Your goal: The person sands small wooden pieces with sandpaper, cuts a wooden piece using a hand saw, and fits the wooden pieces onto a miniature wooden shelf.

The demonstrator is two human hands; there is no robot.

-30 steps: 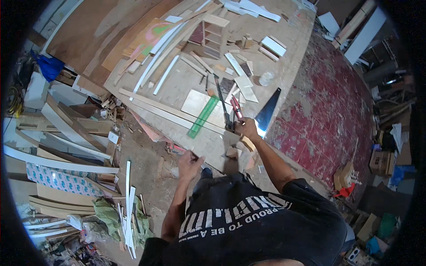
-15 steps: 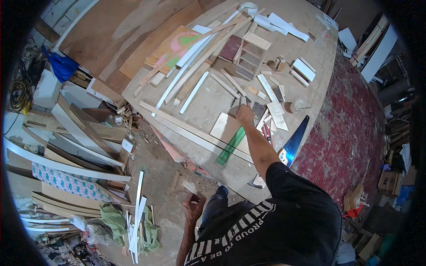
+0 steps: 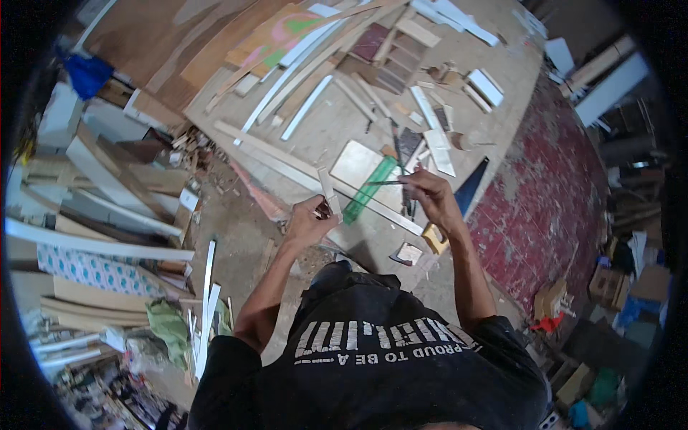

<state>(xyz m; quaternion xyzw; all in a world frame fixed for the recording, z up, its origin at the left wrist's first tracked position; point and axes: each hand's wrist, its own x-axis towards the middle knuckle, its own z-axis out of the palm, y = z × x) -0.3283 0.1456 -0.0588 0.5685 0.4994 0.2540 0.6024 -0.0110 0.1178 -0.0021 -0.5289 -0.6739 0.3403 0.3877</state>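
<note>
My left hand [image 3: 312, 222] grips a small pale wooden strip [image 3: 327, 188] upright at the table's front. My right hand [image 3: 430, 192] holds a thin dark stick-like tool [image 3: 383, 183], too small to identify, pointing left over a green translucent ruler [image 3: 362, 199]. Under the ruler lie a long pale batten [image 3: 283, 165] and a square pale board [image 3: 352, 158]. A handsaw [image 3: 434, 239] with a yellow handle lies just right of my right hand, its blade partly hidden. Other dark tools beside the ruler are partly covered by that hand.
The worktable [image 3: 516, 79] also holds a small shelf unit [image 3: 393, 61], long strips, offcuts and a painted board [image 3: 276, 39]. Plywood sheets [image 3: 147, 32] lean at upper left. Stacked boards [image 3: 100, 222] crowd the left floor; a worn red floor [image 3: 545, 201] and boxes [image 3: 609, 287] are at right.
My left hand has risen to the table edge with the pale strip. My right hand left the red-handled tool, reached farther in, and has drawn back with a thin dark tool.
</note>
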